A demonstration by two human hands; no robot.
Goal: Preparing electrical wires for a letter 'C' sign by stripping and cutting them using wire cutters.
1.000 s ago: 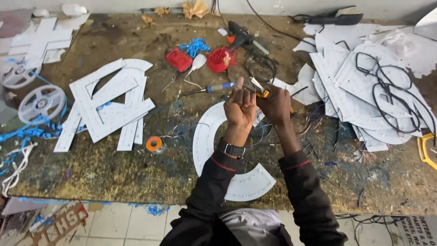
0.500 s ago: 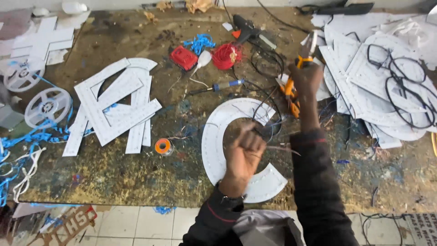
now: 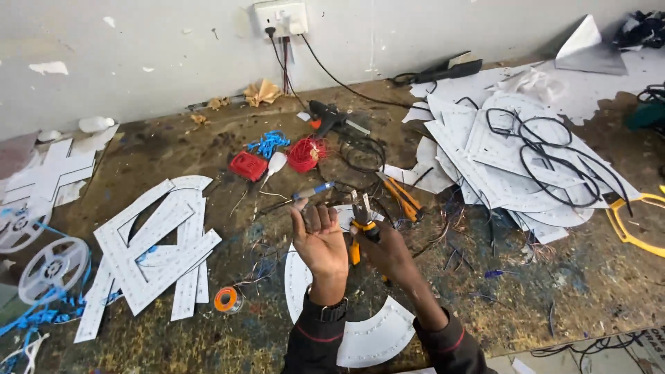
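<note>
Head view: your left hand [image 3: 320, 239] is raised above the workbench [image 3: 526, 305], palm toward you, fingers curled loosely, pinching something too thin to make out. Your right hand [image 3: 389, 251], at 3 o'clock and just beside it, is closed around yellow-handled pliers [image 3: 361, 220], jaws pointing to 12 o'clock. Both forearms rise from 6 o'clock and hide part of the white C-shaped panel [image 3: 374, 336] lying below. A second pair of orange-handled pliers [image 3: 402, 197] lies at 1 o'clock.
</note>
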